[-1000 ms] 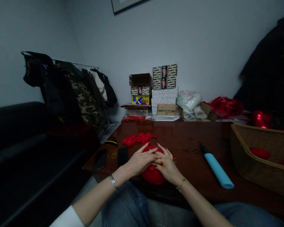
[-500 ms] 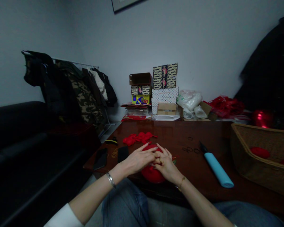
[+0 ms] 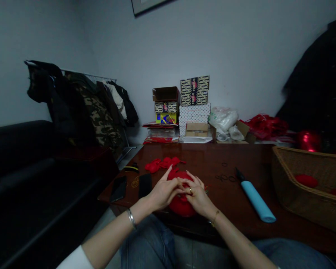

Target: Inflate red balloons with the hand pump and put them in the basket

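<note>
A red inflated balloon point(image 3: 180, 204) rests at the near edge of the dark wooden table point(image 3: 207, 157). My left hand point(image 3: 164, 190) and my right hand point(image 3: 196, 193) are both closed on its top, fingers pinched together around the neck. The left index finger points up and away. A pile of flat red balloons point(image 3: 162, 163) lies just beyond the hands. Several small black rubber bands point(image 3: 224, 177) lie to the right of them.
A light blue hand pump point(image 3: 254, 200) lies right of my hands. A wicker basket point(image 3: 302, 179) with red balloons point(image 3: 306, 181) stands at the far right. Two dark phones point(image 3: 131, 186) lie left. Stacked boxes point(image 3: 194, 104) and bags line the wall. A sofa point(image 3: 22, 179) sits left.
My left index finger has lifted off the balloon and now points upward. Both hands stay on the balloon's neck in the same place.
</note>
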Tool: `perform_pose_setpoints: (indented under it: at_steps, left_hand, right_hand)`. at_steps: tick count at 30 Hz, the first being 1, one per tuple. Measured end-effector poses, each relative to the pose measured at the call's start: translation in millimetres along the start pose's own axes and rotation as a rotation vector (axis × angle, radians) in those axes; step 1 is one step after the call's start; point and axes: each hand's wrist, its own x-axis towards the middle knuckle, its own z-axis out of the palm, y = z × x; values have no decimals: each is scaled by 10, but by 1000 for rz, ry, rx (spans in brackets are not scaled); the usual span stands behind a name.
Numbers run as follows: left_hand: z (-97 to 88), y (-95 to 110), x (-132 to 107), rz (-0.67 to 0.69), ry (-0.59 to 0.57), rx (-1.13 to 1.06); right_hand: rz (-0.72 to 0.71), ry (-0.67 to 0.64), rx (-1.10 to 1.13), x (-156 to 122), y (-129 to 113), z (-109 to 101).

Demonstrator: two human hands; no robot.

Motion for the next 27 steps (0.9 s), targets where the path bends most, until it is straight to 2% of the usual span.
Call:
perform_pose_setpoints:
  at_steps: [2,4,9,19,27]
  left_hand:
    - [-8,22,12,-38,66,5]
    - [-25,29,25,-22,71,42]
    - [-58,-12,35,52,-2,148]
    - [-41,-114,91,118,-131,197]
    - [-96,-66,158,147,-216,213]
  right_hand:
    - [9,15,-1,-4,29,9]
    - [13,26,-2,-11,44,11]
    - [22,33,-3,-23,32,11]
    - [18,-6,-28,-26,-12,0]
    - [-33,-14,-30,-30,-39,10]
